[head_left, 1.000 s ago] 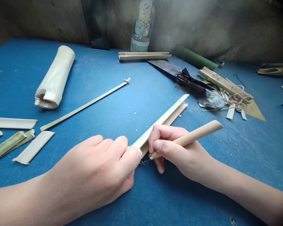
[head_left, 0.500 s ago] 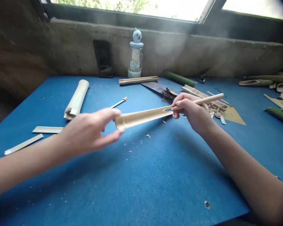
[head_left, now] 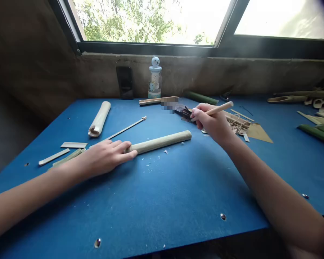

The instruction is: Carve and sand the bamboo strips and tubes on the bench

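Note:
A split length of bamboo (head_left: 162, 142) lies on the blue table with its rounded outer side up. My left hand (head_left: 108, 154) grips its left end between thumb and fingers. My right hand (head_left: 212, 120) is closed round a slim carving tool with a pale wooden handle (head_left: 220, 108); its tip is hard to make out behind the fingers. That hand is just above and beyond the bamboo's right end, apart from it. A thin bamboo strip (head_left: 126, 128) runs behind the left hand. Small pale shavings (head_left: 166, 151) are scattered in front of the bamboo.
At the left stand out a bamboo tube (head_left: 99, 118) and flat slats (head_left: 73, 145). A clear bottle with a blue top (head_left: 154, 81) and a black phone (head_left: 125, 82) are by the wall. Sandpaper (head_left: 259, 133) and green bamboo pieces (head_left: 317, 134) lie to the right.
The split bamboo has been turned over, from hollow side up to rounded side up, and lowered onto the table. The carving tool has come away from its hollow. The view has tilted up.

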The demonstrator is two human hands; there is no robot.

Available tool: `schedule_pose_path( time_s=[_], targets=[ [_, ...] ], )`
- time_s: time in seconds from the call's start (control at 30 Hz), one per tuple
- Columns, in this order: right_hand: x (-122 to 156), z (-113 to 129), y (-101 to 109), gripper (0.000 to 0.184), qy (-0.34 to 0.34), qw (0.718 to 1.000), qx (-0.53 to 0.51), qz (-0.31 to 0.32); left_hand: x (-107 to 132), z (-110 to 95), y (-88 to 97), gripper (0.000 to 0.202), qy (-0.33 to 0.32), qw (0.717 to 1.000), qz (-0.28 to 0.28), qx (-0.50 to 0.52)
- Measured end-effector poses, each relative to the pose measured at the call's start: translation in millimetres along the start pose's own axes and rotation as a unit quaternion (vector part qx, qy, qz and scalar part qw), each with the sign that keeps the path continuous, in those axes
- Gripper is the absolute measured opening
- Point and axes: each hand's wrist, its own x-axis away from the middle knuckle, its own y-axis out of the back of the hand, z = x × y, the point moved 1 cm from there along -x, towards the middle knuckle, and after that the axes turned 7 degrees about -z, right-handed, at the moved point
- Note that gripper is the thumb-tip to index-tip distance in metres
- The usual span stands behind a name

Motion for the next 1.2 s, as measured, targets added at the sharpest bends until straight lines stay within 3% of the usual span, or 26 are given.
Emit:
schedule_pose_path(
  time_s=[0.13,0.23,0.33,0.47,0.6,0.73,0.87,1.0,1.2],
  targets=[
    [2,-4,-15,0.021,0.024,1.0,0.016,0.01,-15,-15,2.6,0.038,0.014,0.997,0.049,-0.057],
    [8,-4,-17,0.018,0.05,0.997,0.035,0.045,-38,-19,-8.3,0.048,0.043,0.991,0.08,-0.095],
    [10,-5,-9,0.019,0.079,0.992,0.073,0.062,-59,-15,-20.3,0.041,0.043,0.984,0.106,-0.134],
    [5,-14,-4,0.03,0.168,0.977,0.115,0.062,-73,-5,-16.4,0.037,0.07,0.976,0.075,-0.19],
    [0,-27,-13,0.036,0.268,0.945,0.152,0.107,-70,-3,-14.9,0.034,0.061,0.97,0.071,-0.224],
    [-3,-39,-21,0.027,0.256,0.941,0.173,0.135,-70,3,-20.0,0.031,0.064,0.965,0.065,-0.245],
    [-7,-44,-16,0.035,0.232,0.948,0.181,0.118,-76,12,-20.1,0.03,0.061,0.969,0.089,-0.221],
    [-7,-49,-16,0.037,0.218,0.948,0.183,0.143,-78,14,-18.4,0.031,0.087,0.974,0.099,-0.186],
    [-5,-55,-29,0.031,0.194,0.953,0.159,0.172,-98,18,7.3,0.033,0.129,0.978,0.15,-0.067]
  ],
)
